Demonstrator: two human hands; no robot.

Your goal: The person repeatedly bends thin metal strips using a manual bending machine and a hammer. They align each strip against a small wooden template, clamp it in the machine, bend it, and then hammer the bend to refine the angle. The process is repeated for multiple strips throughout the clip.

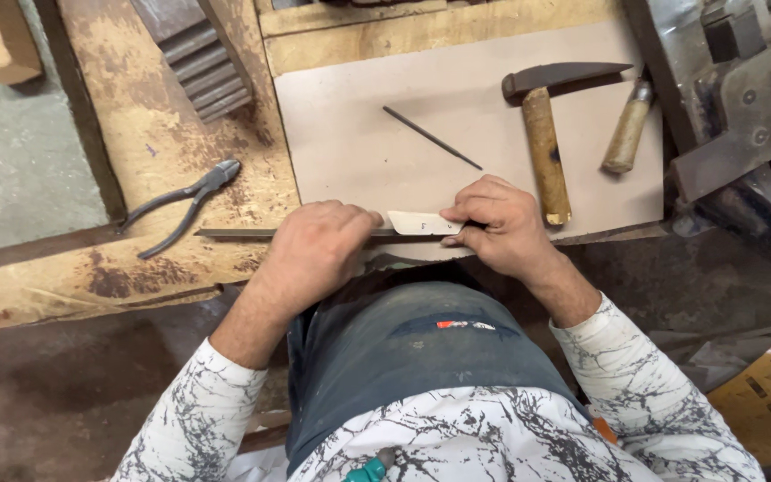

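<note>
Flat metal file [234, 233] lies along the near edge of the workbench [136, 170], its long bar running out past the left hand [314, 254], which is closed around its handle end. The right hand [501, 228] pinches a small pale metal piece [421, 223] against the file, fingers together on its far end. Both look stiff and hard; the small piece seems light, thin and likely sharp-edged, best gripped by its flat faces. Beyond the right hand lie a hammer [546, 134], a wooden-handled tool [628, 129] and a thin rod [430, 137]; pliers [185, 201] rest beyond the left.
</note>
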